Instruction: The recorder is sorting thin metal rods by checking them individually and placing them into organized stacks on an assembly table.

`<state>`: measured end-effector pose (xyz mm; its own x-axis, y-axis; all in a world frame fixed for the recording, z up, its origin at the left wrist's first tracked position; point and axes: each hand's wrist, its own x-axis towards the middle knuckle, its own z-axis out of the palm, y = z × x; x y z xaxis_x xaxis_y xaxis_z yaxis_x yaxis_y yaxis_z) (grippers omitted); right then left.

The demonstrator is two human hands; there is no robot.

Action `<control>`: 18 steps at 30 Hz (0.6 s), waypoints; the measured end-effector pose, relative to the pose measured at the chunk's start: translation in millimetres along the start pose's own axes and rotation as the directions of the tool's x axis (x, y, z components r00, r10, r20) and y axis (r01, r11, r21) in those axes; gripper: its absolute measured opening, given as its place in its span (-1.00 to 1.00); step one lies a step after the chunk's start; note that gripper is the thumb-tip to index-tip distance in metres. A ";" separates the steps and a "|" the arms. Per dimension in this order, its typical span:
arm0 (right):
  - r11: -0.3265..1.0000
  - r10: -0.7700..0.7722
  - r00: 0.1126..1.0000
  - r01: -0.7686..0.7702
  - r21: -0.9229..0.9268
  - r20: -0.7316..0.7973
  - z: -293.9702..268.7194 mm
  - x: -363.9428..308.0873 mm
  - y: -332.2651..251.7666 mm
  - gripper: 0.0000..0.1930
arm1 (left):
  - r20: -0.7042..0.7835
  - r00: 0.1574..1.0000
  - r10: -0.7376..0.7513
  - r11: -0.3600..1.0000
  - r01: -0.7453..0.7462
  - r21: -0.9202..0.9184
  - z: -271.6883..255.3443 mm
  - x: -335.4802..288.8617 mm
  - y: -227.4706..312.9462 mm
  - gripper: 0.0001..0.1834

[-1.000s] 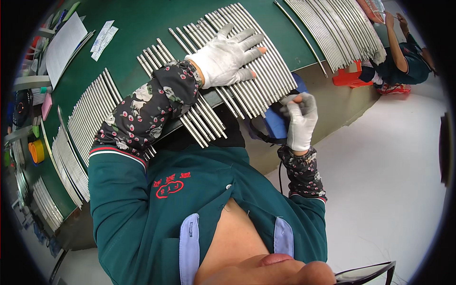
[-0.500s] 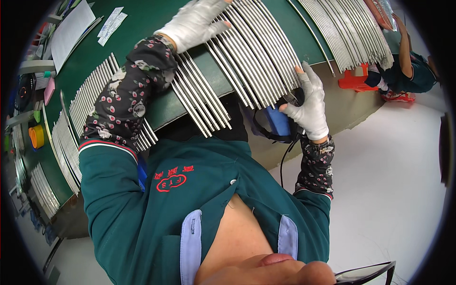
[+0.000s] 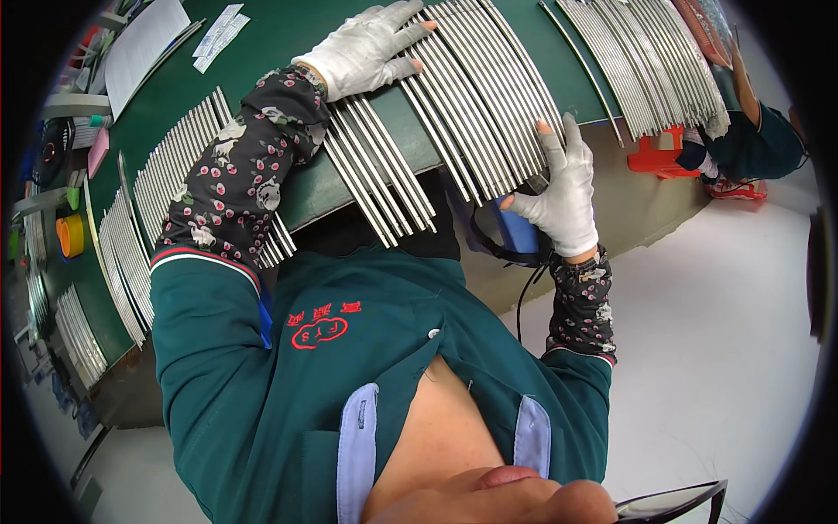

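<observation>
In the head view, the white-gloved left hand lies near 12 o'clock, fingers spread and loose, fingertips on the left edge of the wide row of metal rods at 1 o'clock. A second ago it lay across the middle of that row. The right hand, at 2 o'clock, has come up to the row's lower right corner, thumb and fingers parted. The strip of green tabletop between the row and the smaller rod set at 11 o'clock is wider now. The row's far ends reach the upper picture edge; the floral sleeve hides rods at 10 o'clock. A blue object beneath the right hand is hard to make out.
</observation>
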<state>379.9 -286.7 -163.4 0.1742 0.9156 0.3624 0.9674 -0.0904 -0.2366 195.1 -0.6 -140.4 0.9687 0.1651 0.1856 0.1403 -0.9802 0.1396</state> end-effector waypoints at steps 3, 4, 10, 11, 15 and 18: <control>1.000 0.011 1.000 -0.011 -0.020 -0.008 1.2 1.2 -4.9 0.19 | -0.054 0.997 0.057 0.997 -0.059 -0.038 6.3 7.4 -0.1 -0.41; 0.999 0.024 1.000 -0.025 -0.020 -0.003 1.8 1.4 -6.7 0.19 | -0.103 0.990 0.100 0.994 -0.103 -0.022 12.1 9.1 -2.6 -0.41; 0.998 0.031 1.000 -0.031 -0.054 0.004 2.6 2.8 -7.0 0.21 | -0.055 0.993 0.101 0.993 -0.104 -0.063 6.3 13.2 -0.7 -0.40; 0.998 0.025 1.000 -0.025 -0.059 0.003 2.8 3.3 -7.3 0.21 | -0.038 0.996 0.083 0.996 -0.084 -0.032 5.4 14.1 1.3 -0.39; 0.998 0.035 0.999 -0.033 -0.053 0.034 -3.1 3.3 -7.3 0.20 | 0.030 0.999 0.020 1.000 -0.019 -0.014 -10.0 8.8 11.1 -0.36; 0.998 0.002 0.999 0.000 -0.067 0.033 -7.6 0.9 -4.3 0.17 | 0.032 0.999 -0.030 0.999 0.029 0.043 -13.3 -6.9 5.3 -0.35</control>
<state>377.3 -288.5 -155.2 0.1700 0.9280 0.3315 0.9775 -0.1162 -0.1760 186.4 -5.5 -128.0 0.9700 0.1912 0.1502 0.1769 -0.9788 0.1030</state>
